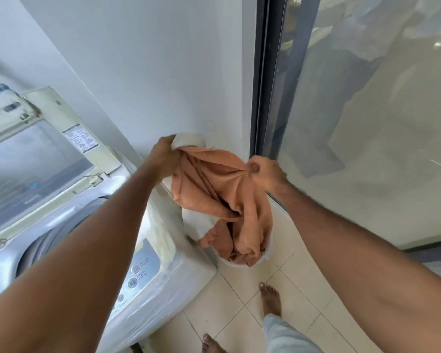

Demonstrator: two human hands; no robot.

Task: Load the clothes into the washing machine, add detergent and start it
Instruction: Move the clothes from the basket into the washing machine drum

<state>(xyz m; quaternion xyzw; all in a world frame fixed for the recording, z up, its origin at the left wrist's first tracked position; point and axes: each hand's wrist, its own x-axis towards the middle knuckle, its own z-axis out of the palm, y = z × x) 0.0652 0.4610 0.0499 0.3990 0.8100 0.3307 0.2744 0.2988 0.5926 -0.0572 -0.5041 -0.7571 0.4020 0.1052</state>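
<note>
Washer point(143, 271) (lid raised) stands on pale floor tiles point(298, 309) beside glass door point(367, 123).

Washing machine point(143, 276) at left with lid point(36, 159) raised behind the drum opening point(49, 240), laundry basket point(239, 263) on the floor point(303, 301) just right of it against the wall point(163, 72), glass door point(367, 123) further right, garment point(222, 189) above and partly in the basket.
</note>
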